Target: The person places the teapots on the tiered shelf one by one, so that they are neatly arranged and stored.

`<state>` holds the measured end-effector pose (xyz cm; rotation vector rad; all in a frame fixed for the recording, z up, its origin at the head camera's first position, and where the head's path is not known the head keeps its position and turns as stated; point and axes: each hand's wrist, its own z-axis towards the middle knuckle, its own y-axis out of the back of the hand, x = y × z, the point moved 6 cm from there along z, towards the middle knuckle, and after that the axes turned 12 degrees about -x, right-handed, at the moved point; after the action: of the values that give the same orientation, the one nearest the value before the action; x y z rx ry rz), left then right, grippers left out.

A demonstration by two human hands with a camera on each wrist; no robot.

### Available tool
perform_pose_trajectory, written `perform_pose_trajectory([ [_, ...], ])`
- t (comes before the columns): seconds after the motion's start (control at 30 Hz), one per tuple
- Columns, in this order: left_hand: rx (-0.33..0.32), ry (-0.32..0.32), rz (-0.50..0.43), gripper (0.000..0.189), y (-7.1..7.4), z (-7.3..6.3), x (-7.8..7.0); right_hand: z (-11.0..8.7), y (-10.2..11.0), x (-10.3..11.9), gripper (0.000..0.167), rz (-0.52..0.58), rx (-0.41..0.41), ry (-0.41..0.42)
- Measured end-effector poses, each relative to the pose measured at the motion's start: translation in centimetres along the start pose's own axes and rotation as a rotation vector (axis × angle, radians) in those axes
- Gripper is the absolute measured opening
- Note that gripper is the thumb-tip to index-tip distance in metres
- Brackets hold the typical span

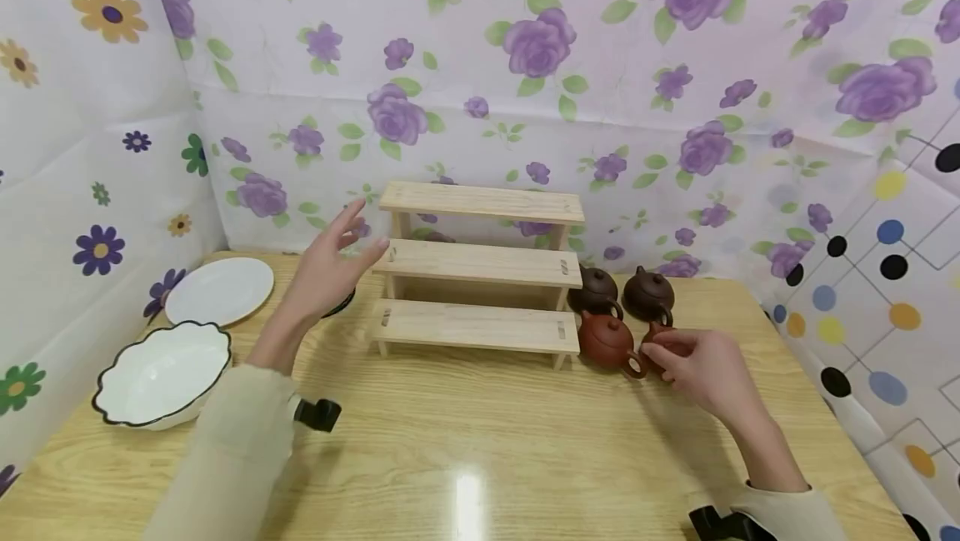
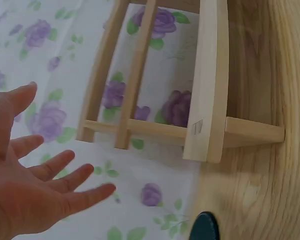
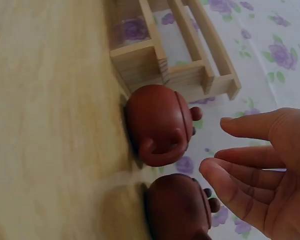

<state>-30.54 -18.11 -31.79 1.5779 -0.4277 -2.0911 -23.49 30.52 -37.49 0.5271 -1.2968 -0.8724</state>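
Observation:
My left hand (image 1: 324, 270) is raised beside the left end of a three-tier wooden shelf (image 1: 480, 326). Its fingers are spread and nothing lies in the palm, as the left wrist view shows. Over at the shelf's right end, my right hand (image 1: 708, 370) hovers by the right-hand reddish-brown teapot (image 3: 177, 207) and partly covers it in the head view. Thumb and fingers of that hand stand apart, close over the lid knob in the right wrist view. A second reddish-brown teapot (image 1: 606, 341) sits between it and the shelf.
Two dark brown teapots (image 1: 648, 294) stand behind the reddish ones. At the left are a white oval plate (image 1: 221, 289) and a scalloped white bowl (image 1: 165, 374) with a dark rim. A dark-rimmed dish (image 1: 341, 305) shows partly behind my left hand. Flowered cloth (image 1: 480, 141) hangs behind.

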Motion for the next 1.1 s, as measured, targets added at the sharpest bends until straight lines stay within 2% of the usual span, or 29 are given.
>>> perform_pose_trajectory([
  [0.07, 0.004, 0.048, -0.077, 0.082, -0.6, 1.3, 0.5, -0.1, -0.6, -0.5, 0.041, 0.004, 0.04, -0.005],
  [0.17, 0.004, 0.084, -0.144, 0.083, -1.6, 2.8, 1.2, 0.0, -1.1, -0.8, 0.041, 0.002, 0.063, 0.005],
  [0.3, -0.015, 0.118, -0.173, 0.084, -2.4, 4.0, 2.0, 0.2, -1.5, -0.9, 0.038, 0.004, 0.093, -0.004],
  [0.47, -0.044, 0.145, -0.201, 0.082, -3.1, 4.9, 2.4, 0.1, -1.9, -1.1, 0.034, 0.006, 0.108, -0.011],
  [0.7, -0.068, 0.12, -0.165, 0.076, -3.6, 5.6, 2.6, -0.1, -2.5, -1.6, 0.024, 0.011, 0.104, -0.017],
  [0.93, -0.084, 0.101, -0.119, 0.069, -3.7, 6.5, 3.1, -0.3, -3.0, -1.6, 0.021, -0.014, 0.107, 0.014],
  [1.1, -0.08, 0.075, -0.074, 0.07, -3.5, 7.0, 3.3, -0.2, -3.1, -1.2, 0.019, -0.047, 0.081, 0.043],
])
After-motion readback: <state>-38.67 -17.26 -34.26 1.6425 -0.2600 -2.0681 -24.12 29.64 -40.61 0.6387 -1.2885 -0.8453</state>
